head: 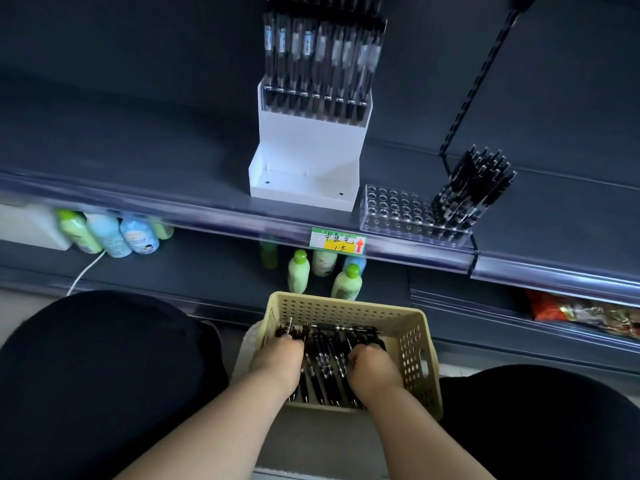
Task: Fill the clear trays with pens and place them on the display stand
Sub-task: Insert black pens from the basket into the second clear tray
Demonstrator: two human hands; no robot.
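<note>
Pens (327, 355), black, loose: lying heaped in the yellow basket (412, 341) on the floor, near side, between the crouching person's knees.

Left hand (280, 358): digging into the left of the heap, grip curling round a few pens, one tip sticking up past the knuckles.

Right hand (372, 363): reaching into the right of the heap, fingers buried. Whether that grip is closing on anything, I cannot tell.

Clear tray (391, 209): sitting on the shelf (138, 161), just right of the white display stand (311, 133). Only its right end is holding upright pens, and most holes are showing open.

Filled tray (311, 102): standing in the stand's upper tier.

Handling note, my own judgement: a small bundle with all tips pointing one way is probably serving best, since each pen is going into its own hole. An oversized handful is risking drops and snagged clips. The tray is sitting near the shelf's front edge, so steadying it with the free hand while feeding seems wise.
</note>
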